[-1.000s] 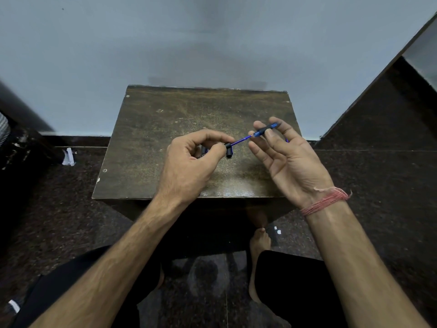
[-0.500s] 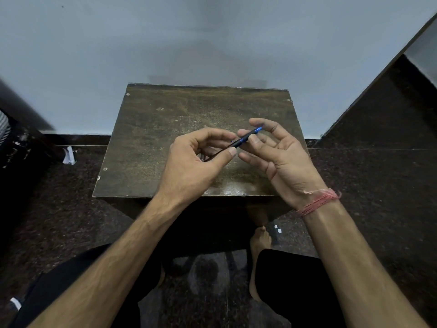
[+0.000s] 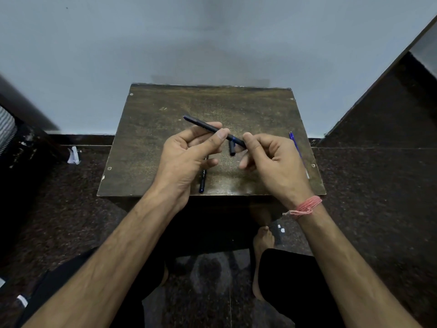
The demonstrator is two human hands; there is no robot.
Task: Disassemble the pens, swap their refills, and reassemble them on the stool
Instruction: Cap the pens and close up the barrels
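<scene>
While pinched, pen [image 3: 208,127] between both fingers [image 3: 221,134].

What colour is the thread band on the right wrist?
Pinkish red, seen in the head view: thread band.

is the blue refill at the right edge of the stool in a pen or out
Out. The blue refill lies bare on the stool, right of the right hand, with no barrel around it, apart from the pen held in both hands.

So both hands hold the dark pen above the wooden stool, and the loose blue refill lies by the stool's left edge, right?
Not quite. The head view shows the thin blue refill lying by the brown wooden stool's right edge. The left hand and right hand do hold the slim dark pen.
</scene>
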